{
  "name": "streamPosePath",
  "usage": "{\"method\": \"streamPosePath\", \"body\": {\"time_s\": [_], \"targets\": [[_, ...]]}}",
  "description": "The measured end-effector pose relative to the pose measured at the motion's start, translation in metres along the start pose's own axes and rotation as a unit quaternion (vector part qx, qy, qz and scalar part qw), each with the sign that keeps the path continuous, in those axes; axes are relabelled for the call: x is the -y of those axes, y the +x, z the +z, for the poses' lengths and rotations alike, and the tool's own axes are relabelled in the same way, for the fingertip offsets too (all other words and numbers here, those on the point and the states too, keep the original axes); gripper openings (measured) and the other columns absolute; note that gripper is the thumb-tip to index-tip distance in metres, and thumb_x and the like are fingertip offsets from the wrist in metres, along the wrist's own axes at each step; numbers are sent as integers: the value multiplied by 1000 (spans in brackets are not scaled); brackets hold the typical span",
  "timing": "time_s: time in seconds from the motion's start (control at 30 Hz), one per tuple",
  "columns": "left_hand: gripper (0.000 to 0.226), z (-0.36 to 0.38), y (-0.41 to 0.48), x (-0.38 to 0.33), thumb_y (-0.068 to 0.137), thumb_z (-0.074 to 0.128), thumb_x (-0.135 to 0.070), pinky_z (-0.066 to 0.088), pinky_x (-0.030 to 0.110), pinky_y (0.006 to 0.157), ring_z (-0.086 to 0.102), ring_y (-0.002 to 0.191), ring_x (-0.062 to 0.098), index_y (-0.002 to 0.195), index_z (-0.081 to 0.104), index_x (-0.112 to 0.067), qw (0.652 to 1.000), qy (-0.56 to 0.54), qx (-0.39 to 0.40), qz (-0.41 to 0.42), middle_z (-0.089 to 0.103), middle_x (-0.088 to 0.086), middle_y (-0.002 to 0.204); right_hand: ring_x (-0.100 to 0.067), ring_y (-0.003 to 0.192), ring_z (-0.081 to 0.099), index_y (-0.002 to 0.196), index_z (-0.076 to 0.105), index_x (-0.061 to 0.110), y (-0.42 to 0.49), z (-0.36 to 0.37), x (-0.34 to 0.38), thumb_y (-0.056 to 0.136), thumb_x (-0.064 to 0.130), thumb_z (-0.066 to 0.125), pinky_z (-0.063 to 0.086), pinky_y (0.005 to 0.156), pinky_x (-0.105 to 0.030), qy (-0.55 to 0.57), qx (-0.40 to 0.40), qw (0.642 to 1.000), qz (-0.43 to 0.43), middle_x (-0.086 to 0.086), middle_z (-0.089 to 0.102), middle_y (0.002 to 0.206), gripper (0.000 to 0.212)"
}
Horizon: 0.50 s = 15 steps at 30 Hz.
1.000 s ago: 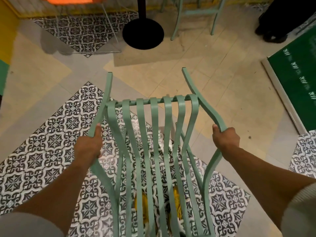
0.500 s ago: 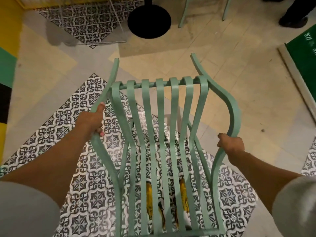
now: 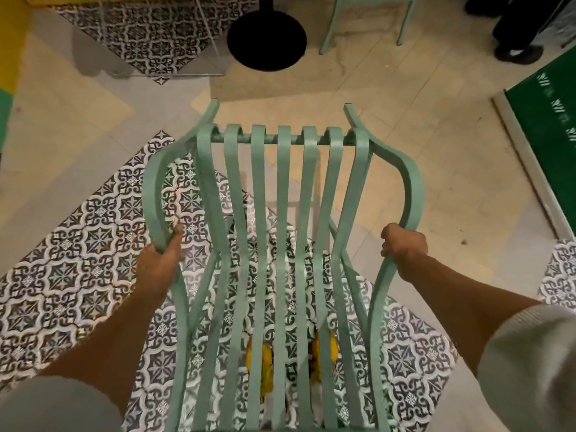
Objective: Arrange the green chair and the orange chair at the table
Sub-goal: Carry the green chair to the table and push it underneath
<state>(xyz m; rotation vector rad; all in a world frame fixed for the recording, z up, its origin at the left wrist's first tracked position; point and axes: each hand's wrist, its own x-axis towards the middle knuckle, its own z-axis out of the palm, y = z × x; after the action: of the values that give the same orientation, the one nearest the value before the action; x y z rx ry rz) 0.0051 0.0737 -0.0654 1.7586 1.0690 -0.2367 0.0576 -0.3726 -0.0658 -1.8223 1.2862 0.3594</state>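
Observation:
A pale green slatted metal chair [image 3: 283, 232] fills the middle of the head view, seen from above and behind. My left hand [image 3: 162, 260] grips its left armrest and my right hand [image 3: 403, 246] grips its right armrest. The table's black round base [image 3: 266, 40] stands on the floor straight ahead of the chair, at the top centre. The tabletop is out of view. The orange chair is out of view.
Legs of a second green chair [image 3: 367, 20] stand right of the table base. A person's dark shoes [image 3: 516, 53] are at the top right. A green mat [image 3: 558, 126] lies at the right. Thin wire chair legs [image 3: 208, 42] stand over patterned tiles at the top left.
The chair and both hands have moved forward, closer to the table base. The orange seat seen at the top left earlier has left the frame.

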Motion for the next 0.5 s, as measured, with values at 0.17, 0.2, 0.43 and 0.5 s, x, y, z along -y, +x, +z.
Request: {"method": "streamPosePath", "body": {"time_s": [0.17, 0.2, 0.43, 0.5], "targets": [[30, 4, 6, 6, 96, 68, -29, 59, 45, 84, 60, 77, 25, 99, 70, 1, 998, 38, -33, -41, 66, 12, 85, -28, 74, 70, 115, 69, 0, 0, -3, -4, 89, 29, 59, 56, 67, -34, -3, -21, 1000, 8, -10, 70, 72, 40], [32, 4, 2, 6, 96, 67, -26, 56, 38, 72, 59, 75, 24, 104, 70, 5, 998, 41, -42, -36, 64, 13, 85, -28, 75, 71, 114, 69, 0, -1, -6, -3, 88, 30, 59, 56, 68, -34, -7, -22, 1000, 12, -11, 70, 72, 41], [37, -2, -14, -6, 91, 66, -27, 59, 43, 79, 71, 90, 34, 109, 71, 6, 994, 66, -71, -54, 75, 21, 101, -31, 66, 69, 112, 69, 1, -2, -24, 16, 87, 35, 61, 63, 72, -38, -49, -11, 999, -9, -13, 70, 77, 43], [35, -1, -16, -9, 92, 65, -29, 59, 38, 72, 70, 83, 31, 105, 70, 4, 993, 75, -77, -55, 75, 20, 99, -29, 62, 66, 110, 69, 1, -3, -28, 21, 90, 33, 63, 64, 76, -40, -58, 3, 998, -26, -11, 68, 75, 38]]}}
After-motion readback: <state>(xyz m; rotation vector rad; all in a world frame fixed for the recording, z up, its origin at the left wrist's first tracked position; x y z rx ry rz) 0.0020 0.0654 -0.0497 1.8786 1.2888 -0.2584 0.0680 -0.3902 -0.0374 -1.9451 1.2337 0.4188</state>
